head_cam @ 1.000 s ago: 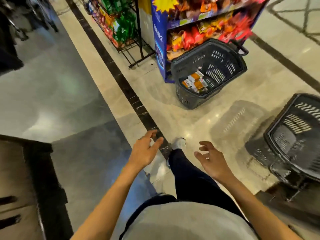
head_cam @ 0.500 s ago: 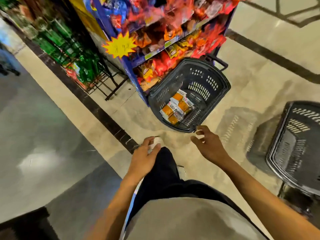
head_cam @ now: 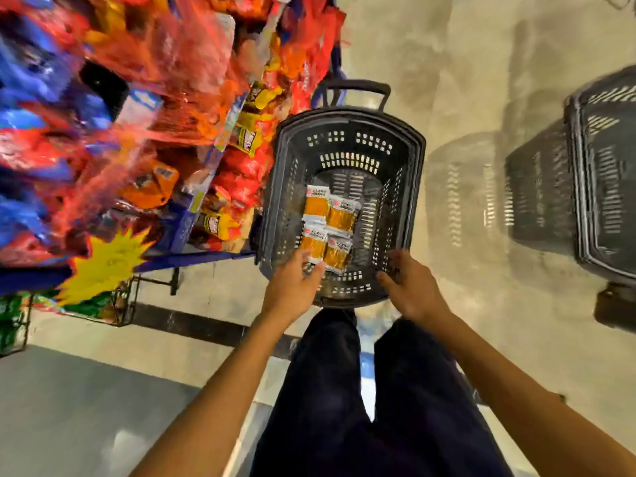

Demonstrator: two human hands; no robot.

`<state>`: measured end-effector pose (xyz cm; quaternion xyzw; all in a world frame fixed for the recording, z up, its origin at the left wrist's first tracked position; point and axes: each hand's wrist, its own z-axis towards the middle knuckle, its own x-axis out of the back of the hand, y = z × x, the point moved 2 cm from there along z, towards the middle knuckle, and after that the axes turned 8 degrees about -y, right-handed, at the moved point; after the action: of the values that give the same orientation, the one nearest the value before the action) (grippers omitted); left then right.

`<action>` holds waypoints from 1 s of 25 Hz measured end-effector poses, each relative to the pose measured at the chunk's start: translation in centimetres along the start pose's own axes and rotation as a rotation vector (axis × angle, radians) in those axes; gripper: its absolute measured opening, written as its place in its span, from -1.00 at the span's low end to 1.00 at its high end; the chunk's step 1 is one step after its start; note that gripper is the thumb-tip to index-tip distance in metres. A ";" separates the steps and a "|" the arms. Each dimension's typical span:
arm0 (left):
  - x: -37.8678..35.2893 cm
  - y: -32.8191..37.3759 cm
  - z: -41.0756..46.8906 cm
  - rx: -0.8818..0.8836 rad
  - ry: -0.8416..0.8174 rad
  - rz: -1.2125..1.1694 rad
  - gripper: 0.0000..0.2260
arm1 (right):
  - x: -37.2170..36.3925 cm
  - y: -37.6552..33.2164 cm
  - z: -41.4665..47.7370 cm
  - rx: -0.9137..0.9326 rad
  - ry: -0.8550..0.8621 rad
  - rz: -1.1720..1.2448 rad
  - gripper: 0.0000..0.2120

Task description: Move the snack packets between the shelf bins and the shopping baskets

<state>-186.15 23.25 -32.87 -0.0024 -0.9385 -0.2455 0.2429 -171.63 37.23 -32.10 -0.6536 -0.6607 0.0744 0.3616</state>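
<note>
A dark plastic shopping basket (head_cam: 414, 173) stands on the floor right in front of me, beside the snack shelf (head_cam: 192, 201). Several orange-and-white snack packets (head_cam: 328, 218) lie on its bottom. My left hand (head_cam: 292, 287) reaches over the near rim, fingers loosely extended, fingertips at the nearest packet. My right hand (head_cam: 411, 287) hovers at the near right rim with fingers spread and holds nothing. A second dark basket (head_cam: 581, 187) stands to the right on the floor.
The shelf bins on the left are packed with red, orange, yellow and blue snack bags (head_cam: 247, 139), blurred by motion. A yellow starburst price tag (head_cam: 103, 266) hangs on the shelf edge. A wire rack with green packs (head_cam: 13, 315) stands at the far left. My legs (head_cam: 344, 390) are below.
I have stepped up to the basket and the view tilted down over it. Both hands moved forward from in front of my legs to the basket's near rim.
</note>
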 end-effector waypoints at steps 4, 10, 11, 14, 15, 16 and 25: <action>-2.9 -3.7 13.2 0.056 -0.068 0.088 -0.59 | -4.1 3.9 11.3 -0.159 -0.022 0.056 -0.58; -9.4 -13.5 32.0 0.138 0.047 0.260 -0.64 | -13.6 13.4 29.8 -0.405 -0.171 0.240 -0.66; -10.4 -15.4 34.2 0.158 0.059 0.275 -0.62 | -15.4 14.9 32.1 -0.448 -0.226 0.312 -0.66; -13.1 -19.3 38.2 0.199 0.102 0.268 -0.53 | -20.6 18.0 36.8 -0.445 -0.433 0.481 -0.67; -14.1 -20.4 39.0 0.195 0.108 0.260 -0.50 | -22.2 18.9 37.9 -0.468 -0.395 0.540 -0.73; -15.1 -21.3 39.5 0.187 0.122 0.259 -0.47 | -23.8 19.8 39.0 -0.508 -0.332 0.622 -0.73; -16.7 -22.6 39.2 0.157 0.190 0.223 -0.45 | -27.0 22.1 41.0 -0.715 -0.012 0.735 -0.28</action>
<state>-192.08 23.40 -80.70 -0.0642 -0.9215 -0.1419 0.3557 -180.38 30.78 -84.81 -0.9251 -0.3734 -0.0302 0.0616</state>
